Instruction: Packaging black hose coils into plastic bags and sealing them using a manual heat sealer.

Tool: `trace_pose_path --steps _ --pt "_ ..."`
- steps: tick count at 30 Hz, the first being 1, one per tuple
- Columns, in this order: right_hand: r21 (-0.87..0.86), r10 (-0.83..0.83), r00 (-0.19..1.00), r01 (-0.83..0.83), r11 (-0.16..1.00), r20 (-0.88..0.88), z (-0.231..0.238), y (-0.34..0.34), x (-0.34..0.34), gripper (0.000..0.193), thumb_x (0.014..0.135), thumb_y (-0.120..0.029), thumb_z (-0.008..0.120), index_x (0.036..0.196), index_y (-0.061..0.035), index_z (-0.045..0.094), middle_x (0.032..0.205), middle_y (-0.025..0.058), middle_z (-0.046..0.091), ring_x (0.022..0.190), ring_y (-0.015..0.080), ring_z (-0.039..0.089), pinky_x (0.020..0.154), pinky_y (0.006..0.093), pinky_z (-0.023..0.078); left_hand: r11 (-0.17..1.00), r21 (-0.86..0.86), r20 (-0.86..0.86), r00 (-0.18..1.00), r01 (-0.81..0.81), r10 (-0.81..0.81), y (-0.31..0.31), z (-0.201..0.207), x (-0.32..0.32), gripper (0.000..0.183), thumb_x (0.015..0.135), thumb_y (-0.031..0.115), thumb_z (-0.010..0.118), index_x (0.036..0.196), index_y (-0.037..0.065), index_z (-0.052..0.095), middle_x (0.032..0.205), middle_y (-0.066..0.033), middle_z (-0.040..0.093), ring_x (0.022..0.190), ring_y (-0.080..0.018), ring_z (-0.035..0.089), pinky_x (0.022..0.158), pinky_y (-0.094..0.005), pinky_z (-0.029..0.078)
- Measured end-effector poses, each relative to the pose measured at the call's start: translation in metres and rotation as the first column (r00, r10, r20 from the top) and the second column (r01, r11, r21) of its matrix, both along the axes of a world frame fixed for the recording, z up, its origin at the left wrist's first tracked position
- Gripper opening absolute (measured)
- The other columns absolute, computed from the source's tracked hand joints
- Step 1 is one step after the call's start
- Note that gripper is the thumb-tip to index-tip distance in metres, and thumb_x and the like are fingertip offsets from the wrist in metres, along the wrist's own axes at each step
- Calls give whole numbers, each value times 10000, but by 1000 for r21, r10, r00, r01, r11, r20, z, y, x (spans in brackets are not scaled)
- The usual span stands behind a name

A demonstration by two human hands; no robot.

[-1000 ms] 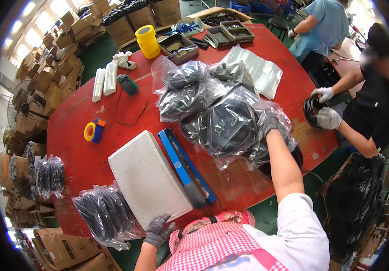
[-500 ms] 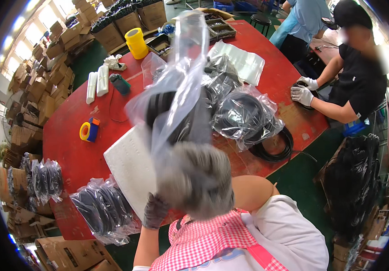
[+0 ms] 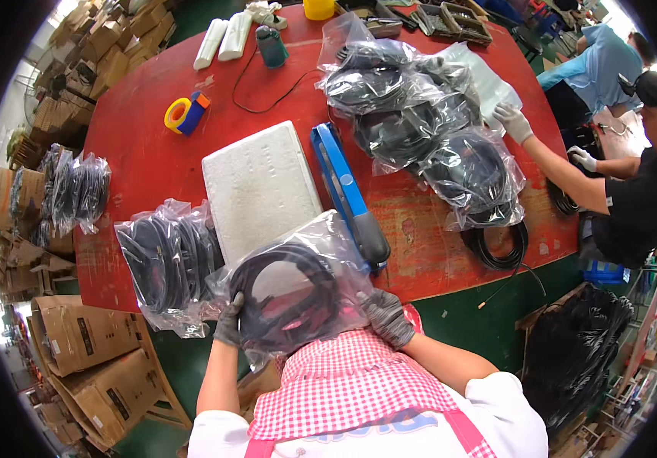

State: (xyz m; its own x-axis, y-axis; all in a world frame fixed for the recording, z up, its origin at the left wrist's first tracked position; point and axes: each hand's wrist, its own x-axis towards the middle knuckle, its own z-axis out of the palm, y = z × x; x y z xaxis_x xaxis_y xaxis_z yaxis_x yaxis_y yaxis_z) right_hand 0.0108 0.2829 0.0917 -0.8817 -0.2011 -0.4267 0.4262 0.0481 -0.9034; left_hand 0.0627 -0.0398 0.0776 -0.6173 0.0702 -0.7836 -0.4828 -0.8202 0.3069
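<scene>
A coil of black cable in a clear plastic bag (image 3: 321, 284) lies flat in front of my apron, at the table's near edge. My left hand (image 3: 230, 319), in a grey glove, grips the bag's left side. On its right side, my gloved right hand (image 3: 388, 317) has its fingers closed at the bag's edge. Just beyond the bag is a white foam block (image 3: 259, 183). A long blue hand-held sealer (image 3: 350, 195) rests along the block's right side. Several bagged coils (image 3: 164, 263) stand together left of my left hand.
More bagged coils (image 3: 401, 126) heap at the right of the red table (image 3: 145, 153), beside a loose black coil (image 3: 496, 248). A tape dispenser (image 3: 185, 114) and green bottle (image 3: 271, 47) sit farther off. A co-worker's gloved hand (image 3: 513, 122) reaches white plastic bags (image 3: 477, 72).
The bagged coil came down from a blurred, raised position to lie flat between my hands. The blue sealer came into view. The co-worker's hand reached the white bags. The view shifted.
</scene>
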Motion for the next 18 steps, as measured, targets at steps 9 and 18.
trace_pose_path --steps 9,18 --pt "48 -317 923 314 948 219 -19 34 -53 273 853 -276 566 636 -129 488 505 -43 428 390 60 372 357 232 294 943 -260 -95 967 206 -237 16 -68 -112 414 729 334 695 1005 51 569 834 -80 613 736 -210 594 638 -349 512" --pt "-16 -280 948 286 958 152 -106 7 -140 225 844 -249 578 737 -52 600 624 -18 552 569 65 463 528 259 405 888 -422 2 979 186 -204 -36 -85 -174 457 718 366 700 1046 72 577 852 -47 615 760 -176 575 676 -323 486"
